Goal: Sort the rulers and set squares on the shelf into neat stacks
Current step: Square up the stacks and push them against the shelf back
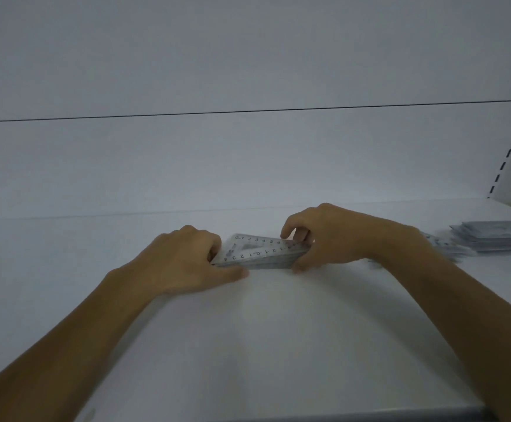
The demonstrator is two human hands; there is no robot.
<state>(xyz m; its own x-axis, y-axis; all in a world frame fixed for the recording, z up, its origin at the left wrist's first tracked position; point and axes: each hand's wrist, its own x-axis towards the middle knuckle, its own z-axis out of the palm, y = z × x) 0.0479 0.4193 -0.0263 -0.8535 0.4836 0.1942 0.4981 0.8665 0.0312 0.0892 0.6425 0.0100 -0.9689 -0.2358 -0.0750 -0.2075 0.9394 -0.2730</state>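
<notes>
A stack of set squares lies flat in the middle of the white shelf, held at both ends; the top one is clear plastic with dark printed scales; along its far edge the numerals read 0, 1, 2, 3, 4, 5, 6; along its near edge they run 4, 3, 2, 1, 0, 1, 2, seen upside down; no brand name can be read. The left hand has its grip closed round the left corner of the stack, fingers curled over the top, thumb lying along the near edge; the right hand has its grip pinching the right end, fingers bent on top, thumb under the near edge. To the far right a second stack of grey pieces rests on the shelf, its print too blurred to read; loose rulers lie just beside it, partly behind the right forearm. The slotted upright bounds the right side; the back panel closes the far side; the shelf's grey front lip marks the near edge; bare white surface stretches left of the hands and nearer than them.
</notes>
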